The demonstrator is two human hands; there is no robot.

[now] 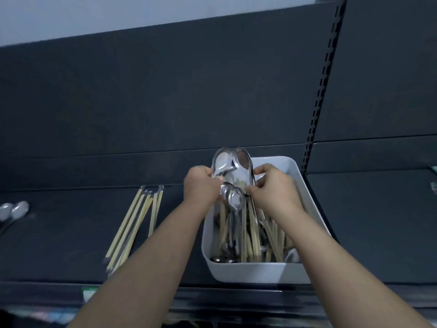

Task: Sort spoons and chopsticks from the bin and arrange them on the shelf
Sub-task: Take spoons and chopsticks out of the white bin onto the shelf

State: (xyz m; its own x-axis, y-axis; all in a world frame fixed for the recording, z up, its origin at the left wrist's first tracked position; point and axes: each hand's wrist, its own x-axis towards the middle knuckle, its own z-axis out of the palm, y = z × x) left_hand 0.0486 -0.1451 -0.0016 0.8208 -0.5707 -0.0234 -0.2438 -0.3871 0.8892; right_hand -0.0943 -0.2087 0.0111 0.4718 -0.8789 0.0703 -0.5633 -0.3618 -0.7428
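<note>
A white bin (255, 271) on the dark shelf (71, 233) holds a tangle of wooden chopsticks (257, 237) and metal spoons. Above the bin's far half, my left hand (201, 185) grips the handles of a bunch of spoons (224, 162), their bowls pointing up and away. My right hand (272, 188) pinches the right side of the same bunch, where clear wrapping seems to show. A smaller spoon (234, 197) hangs between both hands. Several wrapped chopsticks (134, 223) lie in a row on the shelf to the left of the bin.
Two spoons (14, 210) lie at the shelf's far left edge. A slotted upright post (321, 91) rises behind the bin. The dark back panel closes off the shelf. More shelf surface extends to the right of the bin, with a small object at the right edge.
</note>
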